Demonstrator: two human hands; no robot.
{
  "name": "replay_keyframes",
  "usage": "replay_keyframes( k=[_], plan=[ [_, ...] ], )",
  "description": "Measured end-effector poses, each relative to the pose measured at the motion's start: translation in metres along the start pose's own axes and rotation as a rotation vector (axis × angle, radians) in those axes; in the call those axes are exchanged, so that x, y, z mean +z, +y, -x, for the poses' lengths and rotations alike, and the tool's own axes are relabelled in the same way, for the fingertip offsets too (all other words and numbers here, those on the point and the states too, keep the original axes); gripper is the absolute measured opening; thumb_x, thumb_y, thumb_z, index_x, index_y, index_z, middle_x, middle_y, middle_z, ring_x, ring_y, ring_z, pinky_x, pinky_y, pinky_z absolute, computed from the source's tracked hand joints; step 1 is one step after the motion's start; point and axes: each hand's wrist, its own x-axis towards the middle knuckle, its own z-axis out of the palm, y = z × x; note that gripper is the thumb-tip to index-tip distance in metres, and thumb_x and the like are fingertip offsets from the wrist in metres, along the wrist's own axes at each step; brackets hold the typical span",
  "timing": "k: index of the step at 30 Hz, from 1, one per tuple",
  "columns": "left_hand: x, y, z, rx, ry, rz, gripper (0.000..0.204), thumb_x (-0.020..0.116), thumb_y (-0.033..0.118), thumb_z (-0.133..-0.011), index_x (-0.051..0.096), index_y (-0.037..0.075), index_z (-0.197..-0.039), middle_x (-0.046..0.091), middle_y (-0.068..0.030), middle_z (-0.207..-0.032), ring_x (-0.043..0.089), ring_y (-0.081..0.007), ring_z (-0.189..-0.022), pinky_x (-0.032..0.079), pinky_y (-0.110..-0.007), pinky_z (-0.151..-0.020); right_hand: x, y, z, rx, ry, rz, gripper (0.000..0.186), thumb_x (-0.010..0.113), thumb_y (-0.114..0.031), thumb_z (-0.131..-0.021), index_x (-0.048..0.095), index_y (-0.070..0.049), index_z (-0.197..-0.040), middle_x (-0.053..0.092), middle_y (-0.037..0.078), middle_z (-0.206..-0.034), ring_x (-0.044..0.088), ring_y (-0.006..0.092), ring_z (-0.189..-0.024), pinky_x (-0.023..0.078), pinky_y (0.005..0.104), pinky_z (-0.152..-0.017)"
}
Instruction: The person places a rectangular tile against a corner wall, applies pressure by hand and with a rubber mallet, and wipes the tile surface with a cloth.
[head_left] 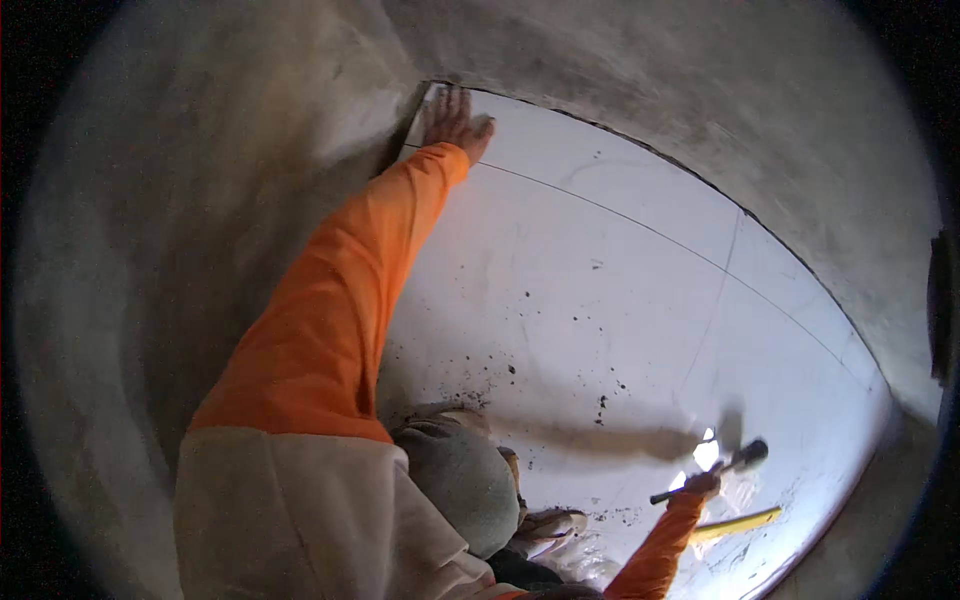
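My left arm, in an orange sleeve, reaches to the far left corner. There my left hand (460,125) lies flat with its fingers stretched out on a white tile (540,130), close to the wall. A thin dark joint separates that narrow strip of tile from the large white tiles (560,260) nearer to me. Low on the right, my right hand (704,484) is closed round the handle of a mallet (750,455) with a dark, rounded head. The mallet is held over the shiny tiles.
A yellow bar (738,525), perhaps a spirit level, lies on the tiles beside my right forearm. Dark crumbs (602,402) are scattered over the surface. Bare grey walls (660,80) run along the far side and left. My knee (460,480) and a shoe (548,530) rest close in.
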Motion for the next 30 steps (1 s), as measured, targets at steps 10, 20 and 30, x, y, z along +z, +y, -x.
replay_keyframes(
  k=[10,20,30],
  plan=[
    [-0.023,-0.053,-0.012,0.178,-0.208,0.013,0.08,0.042,0.06,-0.083,0.022,0.01,-0.143,0.015,-0.011,-0.15,0.011,-0.0306,-0.138,0.007,-0.044,-0.112,0.324,-0.289,0.214,-0.561,-0.395,-0.542,0.028,0.045,-0.034,-0.095,0.048,-0.009,-0.082,0.044,0.002,-0.068,0.049,0.0162,-0.066,0.045,0.0358,-0.065],
    [-0.02,-0.064,-0.008,0.258,-0.037,0.143,0.057,0.05,0.038,-0.082,0.042,0.004,-0.128,0.039,-0.018,-0.132,0.031,-0.0373,-0.127,0.018,-0.049,-0.108,0.586,-0.35,0.291,-0.662,-1.071,-0.846,0.03,0.038,-0.034,-0.096,0.038,-0.014,-0.073,0.035,-0.002,-0.061,0.036,0.011,-0.057,0.034,0.0316,-0.055],
    [-0.018,-0.054,-0.015,0.222,-0.1,0.184,0.048,0.043,0.026,-0.085,0.045,0.006,-0.128,0.038,-0.0159,-0.136,0.024,-0.0366,-0.131,0.014,-0.052,-0.109,0.692,-0.314,0.269,-0.749,-1.301,-0.795,0.024,0.049,-0.033,-0.093,0.052,-0.01,-0.101,0.055,0.005,-0.094,0.053,0.0199,-0.084,0.044,0.0378,-0.079]
  ],
)
